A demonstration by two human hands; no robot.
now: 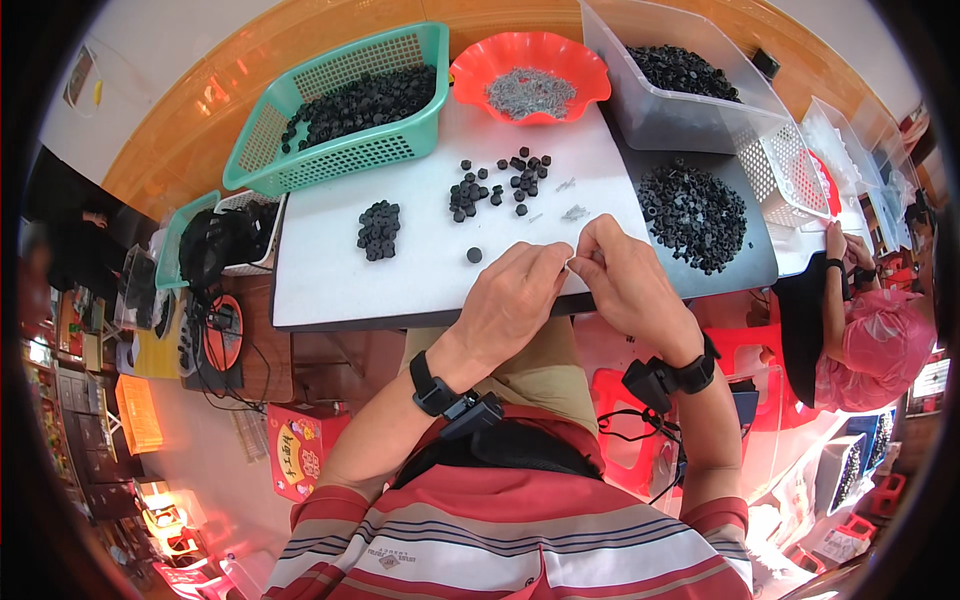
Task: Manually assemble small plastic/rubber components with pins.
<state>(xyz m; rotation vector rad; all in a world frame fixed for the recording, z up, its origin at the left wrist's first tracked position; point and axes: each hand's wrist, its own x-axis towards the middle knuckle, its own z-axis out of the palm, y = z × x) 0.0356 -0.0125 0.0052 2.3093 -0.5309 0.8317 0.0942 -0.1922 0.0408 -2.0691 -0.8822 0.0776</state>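
Note:
Both of my hands meet fingertip to fingertip above the near edge of the white work surface (pixel 335 285). My left hand (pixel 513 300) is closed in a pinch, and so is my right hand (pixel 622 285). Whatever lies between the fingertips is too small to name; a pale speck shows there. Left of my left hand a single round black plastic part (pixel 474 255) rests on the surface. Beyond it are loose black knob-like parts (pixel 468 195), with a tight cluster of similar black parts (pixel 379 231) farther left. A few small silvery metal pins (pixel 575 212) lie just beyond my fingertips.
Along the back stand a green basket (pixel 345 150) of black parts, a red scalloped bowl (pixel 585 70) of metal pieces and a clear bin (pixel 690 120). A heap of small black parts (pixel 693 215) covers a dark board at right. Another person (pixel 870 340) sits far right.

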